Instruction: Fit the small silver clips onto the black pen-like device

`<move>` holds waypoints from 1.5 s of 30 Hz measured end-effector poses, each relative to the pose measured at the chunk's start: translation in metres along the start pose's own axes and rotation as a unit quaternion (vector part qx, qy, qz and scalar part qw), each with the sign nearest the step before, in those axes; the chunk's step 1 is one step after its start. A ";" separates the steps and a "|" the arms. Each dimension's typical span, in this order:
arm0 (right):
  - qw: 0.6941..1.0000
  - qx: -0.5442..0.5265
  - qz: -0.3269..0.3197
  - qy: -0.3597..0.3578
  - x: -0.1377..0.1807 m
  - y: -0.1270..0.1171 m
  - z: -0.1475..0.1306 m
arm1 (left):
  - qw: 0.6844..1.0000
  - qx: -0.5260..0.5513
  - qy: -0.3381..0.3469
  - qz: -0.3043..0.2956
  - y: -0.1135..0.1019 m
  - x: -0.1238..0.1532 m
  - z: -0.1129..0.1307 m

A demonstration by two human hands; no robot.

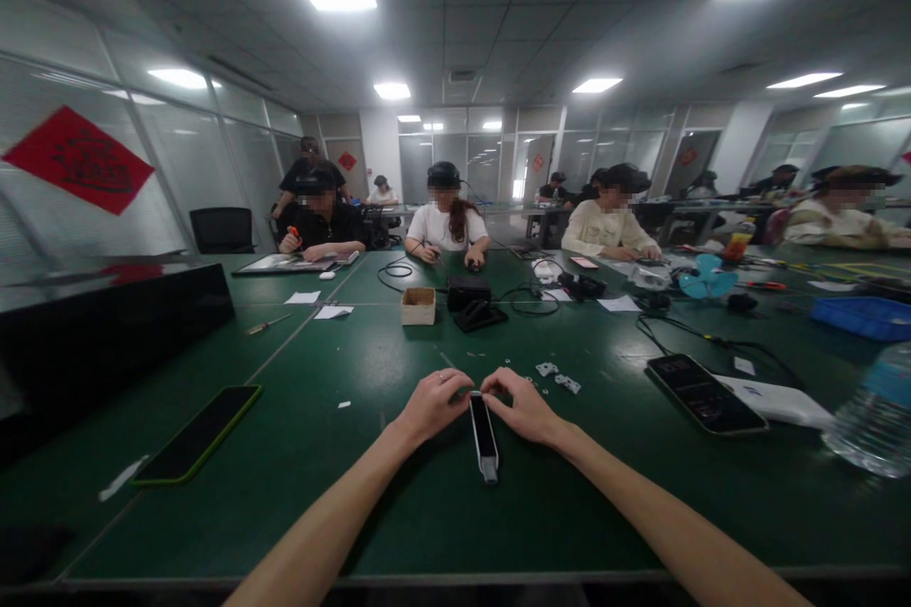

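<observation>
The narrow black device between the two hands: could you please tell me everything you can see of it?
The narrow black device is a slim, flat bar with a glossy dark top and a small grey piece at its near end. It lies flat on the green table, pointing away from the person. The left hand and right hand touch its far end with their fingertips. Whether they grip it is unclear.

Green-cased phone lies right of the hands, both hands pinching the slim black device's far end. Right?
No. The head view shows the green-cased phone lying left of the hands, on the table. The rest holds: left hand and right hand both pinch the far end of the slim black device.
</observation>
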State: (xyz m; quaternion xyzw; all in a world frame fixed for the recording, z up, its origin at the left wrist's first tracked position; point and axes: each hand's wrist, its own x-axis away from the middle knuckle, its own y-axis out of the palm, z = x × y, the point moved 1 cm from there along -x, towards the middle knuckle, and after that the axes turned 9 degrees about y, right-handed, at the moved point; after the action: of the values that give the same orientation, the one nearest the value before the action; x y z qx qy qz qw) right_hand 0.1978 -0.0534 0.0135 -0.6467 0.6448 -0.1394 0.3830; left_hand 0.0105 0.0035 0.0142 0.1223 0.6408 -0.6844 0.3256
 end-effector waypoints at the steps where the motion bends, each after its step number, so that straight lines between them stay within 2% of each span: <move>1: 1.000 0.020 0.009 0.000 0.000 -0.002 0.002 | 1.000 0.004 -0.012 -0.011 -0.002 0.001 -0.003; 7: 0.993 0.110 0.007 0.034 -0.002 -0.007 0.014 | 0.995 0.003 -0.058 -0.083 -0.008 0.009 -0.022; 10: 0.991 0.131 -0.011 0.038 -0.002 -0.005 0.018 | 0.991 0.006 -0.066 -0.114 -0.007 0.010 -0.023; 14: 0.989 0.141 -0.024 0.040 -0.003 -0.002 0.018 | 0.990 0.017 -0.068 -0.126 -0.005 0.008 -0.021; 28: 0.992 0.119 -0.029 0.035 -0.003 -0.001 0.020 | 0.987 0.047 -0.095 -0.124 0.004 0.008 -0.017; 36: 0.992 0.125 -0.020 0.025 -0.003 -0.003 0.015 | 0.990 0.025 -0.094 -0.106 0.005 0.008 -0.015; 40: 0.990 0.140 -0.002 0.027 -0.005 -0.013 0.017 | 0.991 0.002 -0.104 -0.087 0.002 0.007 -0.013; 45: 0.974 0.213 0.064 0.045 -0.011 -0.038 0.041 | 0.989 -0.056 -0.121 -0.067 0.002 0.006 -0.016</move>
State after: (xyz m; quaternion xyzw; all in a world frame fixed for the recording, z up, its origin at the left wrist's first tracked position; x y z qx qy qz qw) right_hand 0.2522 -0.0350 0.0153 -0.5002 0.6570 -0.2779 0.4909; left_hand 0.0031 0.0173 0.0073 -0.0228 0.6411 -0.6772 0.3604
